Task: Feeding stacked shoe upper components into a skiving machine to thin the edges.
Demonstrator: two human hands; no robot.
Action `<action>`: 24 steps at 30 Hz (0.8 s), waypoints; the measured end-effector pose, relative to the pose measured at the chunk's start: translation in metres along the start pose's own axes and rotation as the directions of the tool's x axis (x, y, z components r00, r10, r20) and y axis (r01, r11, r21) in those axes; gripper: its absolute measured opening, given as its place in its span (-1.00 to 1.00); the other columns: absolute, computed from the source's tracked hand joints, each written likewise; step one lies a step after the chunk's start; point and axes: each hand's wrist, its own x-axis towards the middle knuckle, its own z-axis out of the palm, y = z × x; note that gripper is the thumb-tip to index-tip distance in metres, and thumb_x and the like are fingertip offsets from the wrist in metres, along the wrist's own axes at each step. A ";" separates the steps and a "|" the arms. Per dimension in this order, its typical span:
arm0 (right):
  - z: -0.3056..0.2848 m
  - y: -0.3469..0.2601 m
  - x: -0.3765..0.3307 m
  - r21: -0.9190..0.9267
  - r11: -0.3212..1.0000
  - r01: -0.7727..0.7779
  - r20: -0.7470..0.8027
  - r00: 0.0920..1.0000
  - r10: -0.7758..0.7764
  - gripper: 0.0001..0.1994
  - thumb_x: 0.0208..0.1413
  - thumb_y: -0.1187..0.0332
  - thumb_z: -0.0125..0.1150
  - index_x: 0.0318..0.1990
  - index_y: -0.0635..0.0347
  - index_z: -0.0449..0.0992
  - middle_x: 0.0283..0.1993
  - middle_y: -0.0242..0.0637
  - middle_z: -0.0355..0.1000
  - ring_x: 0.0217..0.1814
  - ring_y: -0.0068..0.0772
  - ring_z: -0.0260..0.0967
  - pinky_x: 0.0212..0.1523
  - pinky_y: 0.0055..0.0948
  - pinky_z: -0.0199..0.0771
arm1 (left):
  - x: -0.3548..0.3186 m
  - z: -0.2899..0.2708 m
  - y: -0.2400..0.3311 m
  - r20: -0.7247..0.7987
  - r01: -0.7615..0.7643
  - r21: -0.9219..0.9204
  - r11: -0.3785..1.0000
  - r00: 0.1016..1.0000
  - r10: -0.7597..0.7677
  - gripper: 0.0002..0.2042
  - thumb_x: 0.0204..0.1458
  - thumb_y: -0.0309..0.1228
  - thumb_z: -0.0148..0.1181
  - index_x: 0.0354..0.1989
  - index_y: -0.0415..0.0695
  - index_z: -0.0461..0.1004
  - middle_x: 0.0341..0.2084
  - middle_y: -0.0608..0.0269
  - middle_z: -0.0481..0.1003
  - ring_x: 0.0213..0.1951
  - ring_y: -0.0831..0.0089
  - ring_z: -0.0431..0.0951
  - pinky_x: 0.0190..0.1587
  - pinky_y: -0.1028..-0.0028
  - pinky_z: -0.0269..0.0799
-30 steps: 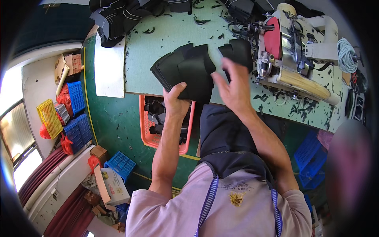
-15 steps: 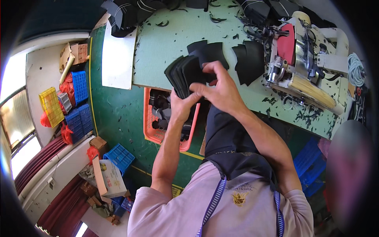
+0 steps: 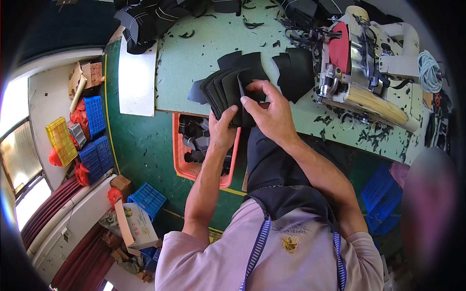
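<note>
A fanned stack of black flat cut pieces (image 3: pixel 221 89), leather-like sheets, is held over the near edge of the pale green table (image 3: pixel 194 48). My left hand (image 3: pixel 223 127) grips the stack from below, thumb across its front. With thumb and fingers, my right hand (image 3: pixel 269 109) pinches the edge of the rightmost piece, which bends away from the others. Behind the stack, more black pieces (image 3: pixel 252 62) lie on the table. To their right rests another small pile of black pieces (image 3: pixel 294 75).
A machine with a red plate (image 3: pixel 339 48) and a wooden roller stands at the table's right. Black scraps (image 3: pixel 252 24) litter the tabletop. An orange basket (image 3: pixel 177 150) with dark pieces sits on the floor below. Bundled black pieces (image 3: pixel 141 29) lie at the far left.
My right hand has closed its thumb and fingers on the stack's rightmost piece. The stack is fanned wider, and a greyish piece now shows at its left.
</note>
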 end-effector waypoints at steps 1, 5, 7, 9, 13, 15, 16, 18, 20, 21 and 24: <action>0.003 0.002 0.000 -0.082 0.995 0.056 -0.060 0.996 -0.061 -0.65 0.07 0.28 0.34 -0.10 0.35 0.47 -0.12 -0.10 0.47 -0.09 -0.30 0.50 -0.23 -0.40 0.58 | 0.002 0.001 -0.002 -0.076 -0.023 0.006 1.000 0.997 0.024 -0.58 0.10 -0.52 0.14 0.16 -0.31 0.29 -0.05 0.08 0.48 -0.06 0.30 0.56 0.04 0.26 0.52; 0.007 0.012 0.006 -0.225 0.972 0.066 -0.139 0.985 -0.099 -0.62 0.08 0.25 0.32 -0.04 0.33 0.43 -0.10 -0.08 0.42 -0.10 -0.14 0.45 -0.17 -0.25 0.51 | 0.004 0.004 0.001 -0.144 -0.076 0.001 0.997 0.987 0.076 -0.55 0.10 -0.54 0.04 0.20 -0.27 0.23 0.03 0.04 0.43 0.05 0.20 0.51 0.10 0.19 0.49; 0.005 0.016 0.019 -0.323 0.937 0.130 -0.148 0.971 -0.186 -0.60 0.07 0.22 0.35 -0.06 0.31 0.43 -0.08 -0.06 0.41 -0.06 -0.09 0.42 -0.09 -0.22 0.46 | 0.002 0.002 0.011 -0.158 -0.125 -0.125 0.984 0.982 0.104 -0.54 0.09 -0.58 0.04 0.21 -0.26 0.23 0.04 0.02 0.43 0.05 0.20 0.51 0.09 0.17 0.49; 0.003 0.017 0.030 -0.515 0.824 0.239 -0.148 0.921 -0.359 -0.57 0.05 0.15 0.40 -0.09 0.27 0.43 -0.06 -0.03 0.39 0.02 0.03 0.35 0.06 -0.16 0.35 | -0.001 -0.005 0.017 -0.160 -0.139 -0.039 0.990 0.978 0.131 -0.54 0.08 -0.59 0.04 0.21 -0.28 0.23 0.03 0.00 0.43 0.05 0.19 0.51 0.09 0.16 0.49; 0.008 0.016 0.029 -0.537 0.784 0.310 0.014 0.933 -0.359 -0.53 -0.01 0.14 0.46 -0.06 0.22 0.42 -0.03 -0.12 0.43 -0.03 -0.19 0.42 -0.08 -0.25 0.47 | -0.007 -0.010 0.014 -0.185 -0.164 0.178 0.970 0.963 0.197 -0.61 0.03 -0.64 0.15 0.09 -0.32 0.36 -0.08 0.10 0.49 -0.07 0.33 0.55 0.01 0.31 0.50; 0.013 0.009 0.020 -0.418 0.893 0.165 0.061 0.986 -0.154 -0.52 -0.02 0.15 0.47 -0.07 0.23 0.42 -0.06 -0.14 0.45 -0.03 -0.21 0.44 -0.09 -0.27 0.48 | -0.009 -0.013 0.010 -0.163 -0.127 0.325 0.937 0.968 0.188 -0.71 -0.01 -0.59 0.31 -0.07 -0.28 0.51 -0.23 0.29 0.56 -0.21 0.53 0.55 -0.12 0.50 0.47; 0.014 0.005 0.018 -0.299 0.954 -0.004 0.126 0.991 0.043 -0.52 -0.03 0.16 0.48 -0.08 0.24 0.41 -0.09 -0.15 0.47 -0.04 -0.22 0.45 -0.11 -0.29 0.50 | -0.008 -0.010 0.008 -0.160 -0.127 0.322 0.938 0.969 0.186 -0.71 -0.01 -0.59 0.31 -0.07 -0.28 0.51 -0.23 0.29 0.56 -0.21 0.53 0.55 -0.12 0.50 0.47; 0.009 0.007 0.016 -0.314 0.949 0.031 0.109 0.994 0.003 -0.53 -0.04 0.17 0.48 -0.10 0.26 0.40 -0.15 -0.17 0.50 -0.09 -0.26 0.48 -0.14 -0.34 0.51 | -0.008 -0.001 0.005 -0.145 -0.123 0.314 0.941 0.974 0.176 -0.70 0.01 -0.52 0.36 -0.06 -0.27 0.52 -0.23 0.29 0.56 -0.21 0.53 0.55 -0.13 0.50 0.48; 0.004 0.004 0.015 -0.186 0.982 0.021 0.110 0.994 0.000 -0.55 -0.04 0.15 0.43 -0.16 0.29 0.40 -0.18 -0.08 0.52 -0.18 -0.09 0.50 -0.12 -0.20 0.48 | -0.007 0.000 0.005 -0.131 -0.111 0.351 0.930 0.977 0.166 -0.68 0.03 -0.48 0.39 -0.04 -0.27 0.51 -0.22 0.28 0.57 -0.20 0.54 0.54 -0.12 0.50 0.47; 0.003 0.006 0.014 -0.187 0.982 0.020 0.105 0.995 0.000 -0.55 -0.04 0.15 0.43 -0.16 0.29 0.40 -0.18 -0.08 0.52 -0.18 -0.09 0.50 -0.12 -0.20 0.48 | -0.008 0.002 0.003 -0.124 -0.112 0.343 0.933 0.979 0.163 -0.68 0.03 -0.48 0.37 -0.04 -0.28 0.51 -0.21 0.27 0.57 -0.19 0.54 0.54 -0.11 0.49 0.47; -0.007 0.009 0.009 -0.106 0.992 0.075 -0.008 0.997 -0.076 -0.71 0.08 0.24 0.25 -0.21 0.29 0.41 -0.30 -0.01 0.51 -0.28 -0.05 0.51 -0.23 -0.19 0.47 | -0.004 0.007 0.001 -0.115 -0.113 0.329 0.938 0.981 0.158 -0.69 0.05 -0.51 0.33 -0.03 -0.29 0.50 -0.20 0.23 0.56 -0.17 0.50 0.54 -0.09 0.46 0.48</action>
